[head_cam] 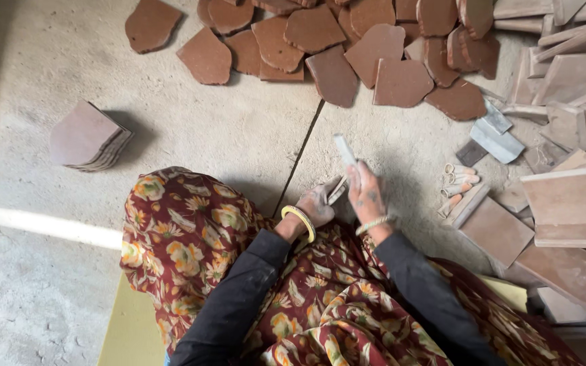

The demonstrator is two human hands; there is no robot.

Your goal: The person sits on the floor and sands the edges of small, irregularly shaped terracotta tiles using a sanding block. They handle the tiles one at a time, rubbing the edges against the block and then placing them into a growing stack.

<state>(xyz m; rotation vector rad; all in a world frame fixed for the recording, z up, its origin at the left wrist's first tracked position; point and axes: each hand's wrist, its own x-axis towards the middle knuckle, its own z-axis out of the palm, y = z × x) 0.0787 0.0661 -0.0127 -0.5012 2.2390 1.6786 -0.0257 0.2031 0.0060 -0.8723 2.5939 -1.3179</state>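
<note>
My left hand, dusty and with a yellow bangle at the wrist, grips a thin flat grey piece low over my lap. My right hand, wearing a pale bangle, is closed around a narrow grey flat tool that sticks up and away from me. The two hands touch just above my red floral clothing. Both sleeves are dark.
Many loose brown shaped tiles lie scattered at the top. A neat stack of tiles stands at left. Square tile slabs pile up at right, beside small clay finger-like pieces and grey metal blades. A floor joint runs toward me.
</note>
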